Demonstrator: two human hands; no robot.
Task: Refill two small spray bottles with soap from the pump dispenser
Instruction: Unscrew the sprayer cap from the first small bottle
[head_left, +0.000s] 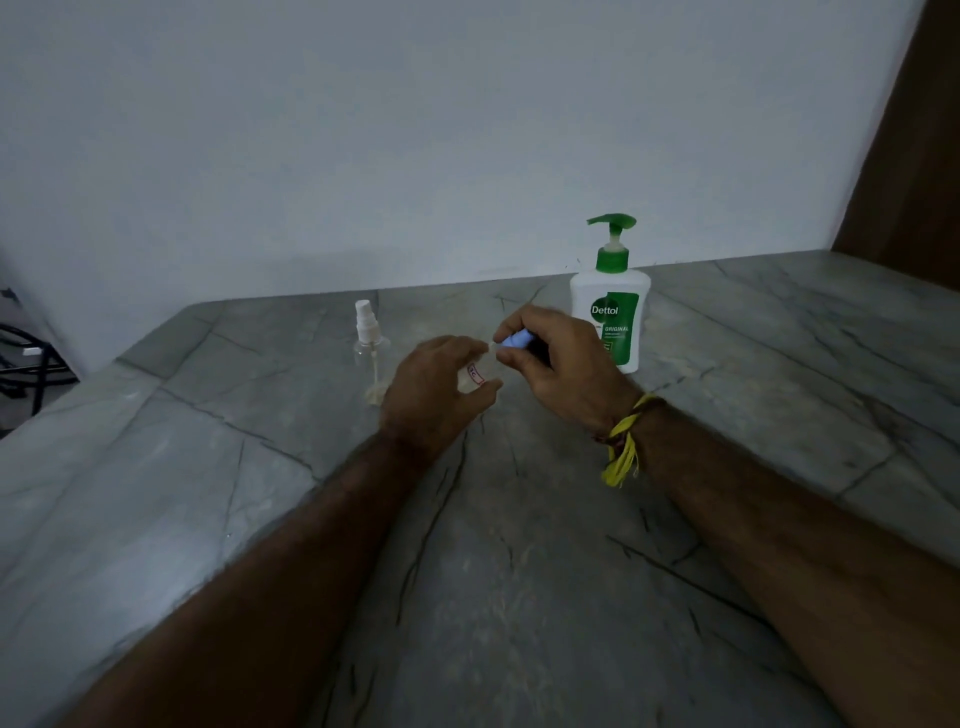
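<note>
A plain room in a home, by the look of it — a grey veined stone tabletop (519, 571) set against a bare pale wall (415, 130), a household pump dispenser (611, 304) of hand soap standing on it, brown wooden panel (914, 156) at far right.

White pump dispenser (611, 317) at far right with green label reading "Dettol" and, under it, "ORIGINAL", smaller print below too small to read, red lettering on the small bottle (475, 375) in the left hand (434, 389) unreadable
</note>
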